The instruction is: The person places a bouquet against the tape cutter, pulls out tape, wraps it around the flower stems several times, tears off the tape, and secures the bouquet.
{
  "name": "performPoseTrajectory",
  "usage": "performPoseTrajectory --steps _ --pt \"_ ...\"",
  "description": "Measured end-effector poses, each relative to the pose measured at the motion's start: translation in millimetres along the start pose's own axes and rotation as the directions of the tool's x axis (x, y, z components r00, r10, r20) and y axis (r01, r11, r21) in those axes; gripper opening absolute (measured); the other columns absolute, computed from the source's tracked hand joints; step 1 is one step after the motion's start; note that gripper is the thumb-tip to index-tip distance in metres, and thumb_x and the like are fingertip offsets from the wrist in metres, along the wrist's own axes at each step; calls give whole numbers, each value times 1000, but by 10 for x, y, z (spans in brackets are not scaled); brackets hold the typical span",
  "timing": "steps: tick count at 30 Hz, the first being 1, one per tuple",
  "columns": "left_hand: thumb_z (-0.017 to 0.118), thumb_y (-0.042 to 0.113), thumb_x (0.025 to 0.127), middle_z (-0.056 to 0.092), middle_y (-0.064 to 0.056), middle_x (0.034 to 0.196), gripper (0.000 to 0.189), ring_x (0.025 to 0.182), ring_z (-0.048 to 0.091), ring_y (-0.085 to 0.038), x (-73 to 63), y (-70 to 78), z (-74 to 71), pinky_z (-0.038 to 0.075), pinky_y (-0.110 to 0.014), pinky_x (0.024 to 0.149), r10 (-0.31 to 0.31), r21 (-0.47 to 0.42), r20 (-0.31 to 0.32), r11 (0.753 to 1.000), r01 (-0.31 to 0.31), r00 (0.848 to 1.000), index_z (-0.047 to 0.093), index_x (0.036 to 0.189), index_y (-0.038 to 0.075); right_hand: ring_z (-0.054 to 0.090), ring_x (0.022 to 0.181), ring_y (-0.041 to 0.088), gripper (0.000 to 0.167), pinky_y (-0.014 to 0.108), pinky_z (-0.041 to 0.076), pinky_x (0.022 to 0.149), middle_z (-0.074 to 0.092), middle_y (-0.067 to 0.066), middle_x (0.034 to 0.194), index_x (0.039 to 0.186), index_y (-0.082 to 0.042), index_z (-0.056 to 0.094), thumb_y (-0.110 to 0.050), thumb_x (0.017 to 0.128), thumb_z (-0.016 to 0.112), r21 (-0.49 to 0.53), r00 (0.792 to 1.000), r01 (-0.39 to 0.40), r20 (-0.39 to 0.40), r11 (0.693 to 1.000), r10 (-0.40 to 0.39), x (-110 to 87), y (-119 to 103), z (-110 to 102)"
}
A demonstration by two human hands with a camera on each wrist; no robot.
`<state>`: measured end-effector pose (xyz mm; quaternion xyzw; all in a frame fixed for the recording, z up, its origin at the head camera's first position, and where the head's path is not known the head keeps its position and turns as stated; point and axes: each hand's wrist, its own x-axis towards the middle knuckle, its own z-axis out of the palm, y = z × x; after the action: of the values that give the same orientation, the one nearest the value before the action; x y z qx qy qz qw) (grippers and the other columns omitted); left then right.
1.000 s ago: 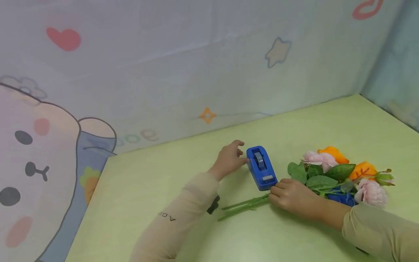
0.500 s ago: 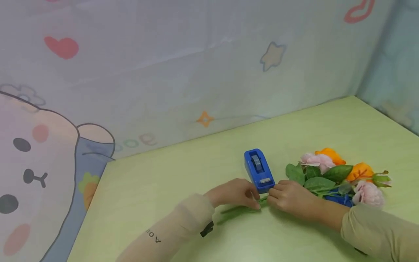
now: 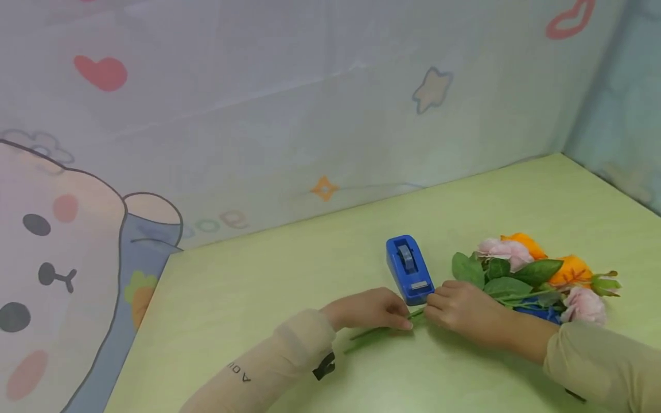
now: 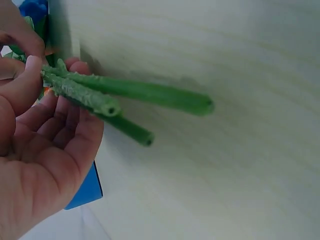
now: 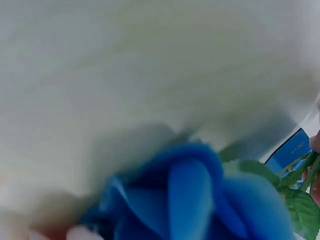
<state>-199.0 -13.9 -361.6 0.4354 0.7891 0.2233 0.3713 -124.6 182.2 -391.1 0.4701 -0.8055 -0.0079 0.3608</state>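
Note:
A bunch of artificial flowers with pink, orange and blue blooms (image 3: 583, 304) lies on the table at the right in the head view. My right hand (image 3: 462, 312) grips the bunch where its green stems (image 4: 150, 92) come together. Just left of it, my left hand (image 3: 369, 308) pinches the same stems between thumb and fingers, and the cut ends stick out past it in the left wrist view. Right behind both hands stands a blue tape dispenser (image 3: 409, 269) with a clear roll in it. A blue rose (image 5: 185, 195) fills the bottom of the right wrist view.
The pale green table (image 3: 232, 298) reaches back to a cloth backdrop (image 3: 258, 115) printed with a bear, hearts and stars. Green leaves (image 3: 516, 281) spread out between the blooms and my right hand.
My left hand has come down from beside the tape dispenser to the stems and taken hold of them. The right hand keeps its grip on the bunch.

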Motion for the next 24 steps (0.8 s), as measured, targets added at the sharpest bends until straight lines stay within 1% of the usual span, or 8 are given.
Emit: performPoseTrajectory --steps 2,5,8,12,15,20,22,24 --pt "57 18 94 43 4 58 25 52 36 -5 1 0 -4 30 -17 53 29 -10 11 1000 -29 1000 56 72 6 45 57 12 43 25 41 55 53 -3 67 69 -11 51 2 97 21 -7 1000 3 -17 1000 -3 13 12 -11" --pt "56 15 94 47 3 57 27 49 35 -4 -10 1 1 29 -17 52 64 -22 -2 998 -64 998 58 69 5 46 56 12 50 24 41 54 53 -3 66 67 -10 50 -4 101 13 -9 999 1 -50 1000 -1 32 26 -23" --pt "56 14 94 54 3 59 27 48 37 -3 -12 -10 16 31 -16 51 85 3 -32 996 -85 996 62 70 5 47 57 11 49 24 43 54 54 -3 66 67 -10 49 -6 101 15 10 997 -10 -74 1000 11 41 36 -41" --pt "58 17 93 53 7 57 25 49 37 -2 -5 -17 44 30 -15 50 98 98 -100 991 -88 990 64 71 8 49 59 11 48 25 45 56 57 -4 69 67 -11 51 -8 101 17 67 996 -40 -79 997 45 41 48 -81" --pt "61 17 92 47 8 55 22 49 36 -1 -7 -9 61 30 -14 50 121 170 -155 981 -94 980 65 71 8 52 61 12 48 26 46 57 58 -4 70 69 -11 56 -15 102 21 107 993 -73 -81 992 82 37 54 -107" --pt "64 16 89 45 11 54 19 48 34 0 -18 3 97 28 -14 49 115 205 -224 976 -69 968 66 73 9 53 62 12 48 28 46 56 58 -4 72 77 -11 62 -35 101 28 174 983 -155 -70 972 169 16 69 -128" --pt "64 16 89 47 11 56 17 49 35 0 -27 10 108 29 -14 49 115 216 -245 974 -61 963 68 74 9 54 62 12 43 28 46 56 58 -4 73 79 -11 63 -39 98 36 196 976 -200 -47 960 213 7 77 -142" --pt "64 16 89 48 11 57 17 50 36 0 -39 20 116 30 -13 50 128 238 -263 969 -64 956 67 74 9 55 63 12 29 28 47 56 59 -5 75 81 -11 64 -38 91 58 200 968 -243 -13 949 250 8 80 -159"
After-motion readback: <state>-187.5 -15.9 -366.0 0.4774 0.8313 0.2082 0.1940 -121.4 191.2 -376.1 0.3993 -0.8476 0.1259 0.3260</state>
